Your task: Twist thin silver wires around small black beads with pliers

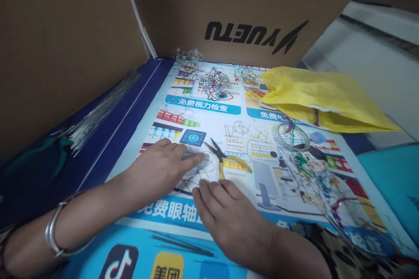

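My left hand [163, 168] lies palm down on a printed poster [209, 117], its fingers stretched out over a tangle of thin wire [196, 170]. My right hand [229, 216] rests just below it, fingers flat on the poster and touching the same wire. Yellow-handled pliers [225, 159] lie on the poster right beside my left fingertips, jaws pointing up-left. A silver bangle [54, 231] circles my left wrist.
A yellow plastic bag [324, 98] lies at the upper right. A tape roll [293, 135] and coloured wire pieces [314, 170] sit on the right. A wire figure [216, 83] stands near the cardboard box wall [248, 13]. Straight wire rods [98, 111] and green-handled pliers [55, 152] lie left.
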Demonstrator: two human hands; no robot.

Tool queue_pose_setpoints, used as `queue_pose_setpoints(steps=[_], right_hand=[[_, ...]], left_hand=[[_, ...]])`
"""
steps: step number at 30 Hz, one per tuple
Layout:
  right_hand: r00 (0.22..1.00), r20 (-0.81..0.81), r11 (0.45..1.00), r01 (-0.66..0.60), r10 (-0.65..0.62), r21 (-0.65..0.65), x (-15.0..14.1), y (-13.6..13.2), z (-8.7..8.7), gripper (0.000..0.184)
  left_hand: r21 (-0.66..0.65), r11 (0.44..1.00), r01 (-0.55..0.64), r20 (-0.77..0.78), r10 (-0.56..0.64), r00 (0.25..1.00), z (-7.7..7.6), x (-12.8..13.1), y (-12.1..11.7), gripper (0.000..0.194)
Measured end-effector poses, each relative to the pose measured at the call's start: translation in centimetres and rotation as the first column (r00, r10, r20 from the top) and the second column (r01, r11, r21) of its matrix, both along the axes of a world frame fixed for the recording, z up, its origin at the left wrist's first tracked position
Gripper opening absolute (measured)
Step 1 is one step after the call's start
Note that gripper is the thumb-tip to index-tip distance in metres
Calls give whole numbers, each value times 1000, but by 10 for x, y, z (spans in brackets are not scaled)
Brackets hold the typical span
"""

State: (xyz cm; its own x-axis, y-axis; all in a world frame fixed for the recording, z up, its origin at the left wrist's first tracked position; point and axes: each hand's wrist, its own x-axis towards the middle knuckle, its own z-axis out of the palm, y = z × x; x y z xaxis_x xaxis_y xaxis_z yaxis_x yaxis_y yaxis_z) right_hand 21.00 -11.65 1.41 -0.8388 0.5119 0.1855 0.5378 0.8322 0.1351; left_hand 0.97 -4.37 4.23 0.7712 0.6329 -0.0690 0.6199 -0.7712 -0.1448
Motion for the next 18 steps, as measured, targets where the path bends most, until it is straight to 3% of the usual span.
queue_pose_setpoints(steps=[18], right_hand=[[998, 69, 998, -15, 11, 58, 0, -6, -1, 43]], left_hand=[[37, 999, -7, -51, 9, 999, 0, 6, 0, 42]])
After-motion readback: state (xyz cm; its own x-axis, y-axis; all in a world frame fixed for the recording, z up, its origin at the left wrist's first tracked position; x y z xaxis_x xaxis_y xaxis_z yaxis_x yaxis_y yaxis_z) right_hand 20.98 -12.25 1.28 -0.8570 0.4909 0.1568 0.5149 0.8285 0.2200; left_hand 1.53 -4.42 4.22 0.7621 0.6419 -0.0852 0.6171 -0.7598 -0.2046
